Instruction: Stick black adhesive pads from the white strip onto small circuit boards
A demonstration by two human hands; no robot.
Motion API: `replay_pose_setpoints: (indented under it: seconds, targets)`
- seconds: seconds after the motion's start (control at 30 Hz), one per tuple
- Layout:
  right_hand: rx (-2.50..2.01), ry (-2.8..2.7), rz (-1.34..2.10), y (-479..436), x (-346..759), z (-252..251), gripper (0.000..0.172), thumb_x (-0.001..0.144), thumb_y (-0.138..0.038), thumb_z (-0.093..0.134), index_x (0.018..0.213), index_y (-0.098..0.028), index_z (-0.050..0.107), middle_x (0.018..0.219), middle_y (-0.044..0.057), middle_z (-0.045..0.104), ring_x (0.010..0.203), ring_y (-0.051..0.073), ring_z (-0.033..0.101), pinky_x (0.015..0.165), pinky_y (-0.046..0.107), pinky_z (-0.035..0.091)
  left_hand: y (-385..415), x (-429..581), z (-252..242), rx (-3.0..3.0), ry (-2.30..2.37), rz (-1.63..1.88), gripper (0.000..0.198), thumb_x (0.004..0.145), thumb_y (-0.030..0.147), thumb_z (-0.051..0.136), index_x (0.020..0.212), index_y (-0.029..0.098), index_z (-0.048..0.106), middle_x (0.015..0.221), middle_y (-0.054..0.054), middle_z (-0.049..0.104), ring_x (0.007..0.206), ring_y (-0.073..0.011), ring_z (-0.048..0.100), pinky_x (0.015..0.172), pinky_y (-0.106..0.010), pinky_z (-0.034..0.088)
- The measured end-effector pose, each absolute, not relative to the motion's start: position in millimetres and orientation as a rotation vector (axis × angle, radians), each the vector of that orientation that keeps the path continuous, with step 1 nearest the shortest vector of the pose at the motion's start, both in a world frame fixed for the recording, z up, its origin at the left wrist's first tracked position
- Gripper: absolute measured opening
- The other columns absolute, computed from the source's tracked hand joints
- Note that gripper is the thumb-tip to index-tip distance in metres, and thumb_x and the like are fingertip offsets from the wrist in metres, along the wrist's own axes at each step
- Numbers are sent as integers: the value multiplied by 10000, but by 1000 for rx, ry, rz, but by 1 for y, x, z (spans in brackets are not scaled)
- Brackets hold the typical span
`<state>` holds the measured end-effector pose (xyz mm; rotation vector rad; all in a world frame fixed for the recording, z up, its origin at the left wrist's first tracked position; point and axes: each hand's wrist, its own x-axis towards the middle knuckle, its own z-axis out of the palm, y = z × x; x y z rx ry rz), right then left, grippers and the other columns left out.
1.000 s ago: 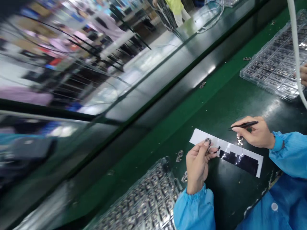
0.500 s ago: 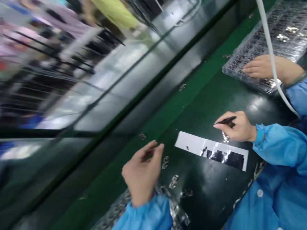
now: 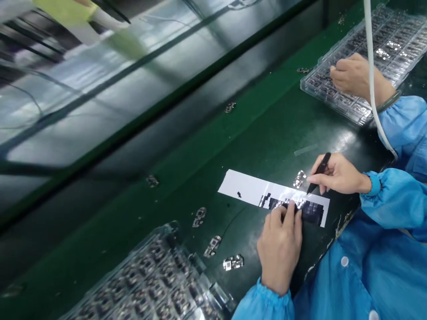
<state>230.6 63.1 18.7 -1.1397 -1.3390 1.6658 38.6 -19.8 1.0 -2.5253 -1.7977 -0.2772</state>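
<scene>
Left hand (image 3: 280, 249) and right hand (image 3: 336, 174), bare below blue sleeves (image 3: 267, 304), met at a white strip (image 3: 251, 186) bearing black pieces (image 3: 312, 212), which lay slantwise on a dark green table (image 3: 267, 133). At the lower left, a clear tray (image 3: 172, 228) held rows of small metallic parts in its compartments. One loose part (image 3: 152, 181) lay on the table above the tray; three more loose parts (image 3: 212, 246) lay between the tray and the left hand. Next came the strip's bare end, with one small black piece (image 3: 239, 194) apart from the rest. Left-hand fingers, bent and close together, rested on the black pieces; whether they gripped anything could not be told. Just above the strip's upper edge lay another metallic part (image 3: 299, 178), right beside the right hand. That hand was clamped on a slim black tool (image 3: 323, 163), its tip pointing down at the strip's upper edge. Farther up and right, a co-worker's hand (image 3: 358, 80), fingers curled, was over a second clear tray (image 3: 343, 113), behind a white cable (image 3: 368, 40).
</scene>
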Motion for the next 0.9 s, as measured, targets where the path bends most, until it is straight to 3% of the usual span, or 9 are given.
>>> replay_pose_setpoints:
  seconds: [0.9]
  targets:
    - [-1217,-1472,1565,59,217,-1,189,719,-300,657,724,-148,544,516,-30,554,437,104,577,415,207,435,-24,45,-1,-2753,-1751,-413,283,903,263,492,1105,125,635,794,-41,542,656,-143,535,553,-260,427]
